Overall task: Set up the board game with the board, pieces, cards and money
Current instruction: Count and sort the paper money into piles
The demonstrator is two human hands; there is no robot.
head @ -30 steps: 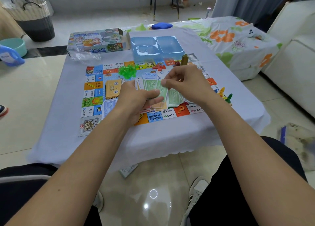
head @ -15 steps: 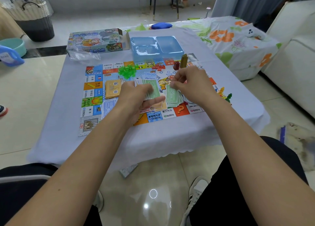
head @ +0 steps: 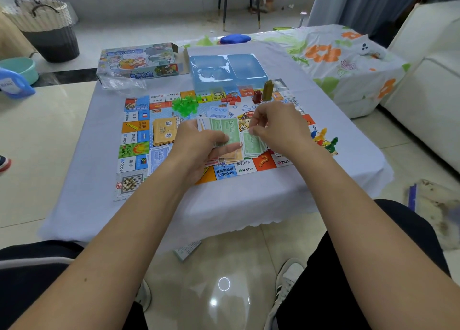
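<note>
Head view, only one here.

Left hand [head: 199, 146] grips a fanned wad of money [head: 224, 135]: green 500 notes on top, orange ones poking out underneath. Thumb lies across the top note, fingers curled below. The wad hangs over the near-middle of the board [head: 139, 130].

Right hand [head: 278, 127] sits just right of the wad, thumb and fingers drawn together near the right edge of the top green note. Can't tell if it pinches a note or only touches one; nothing visible comes away in it.

Key relation: the green pile [head: 252, 144] lies flat on the board directly below and between the two hands, nearer the right hand. Notes' long axis runs roughly away from the person, in the wad and the pile alike. So my read: the right hand peels a note rightward off the wad, then drops it straight down onto the pile. Short move, no turn needed.

Other stacks on the board left of the left hand: orange cards [head: 164, 131], blue notes [head: 159, 156]. Green houses [head: 185, 104] and red houses [head: 231, 99] sit on the far side, pawns [head: 324, 140] at the right edge on the counter [head: 224, 205].

Judged: money sort is midway, wad is thick.
</note>
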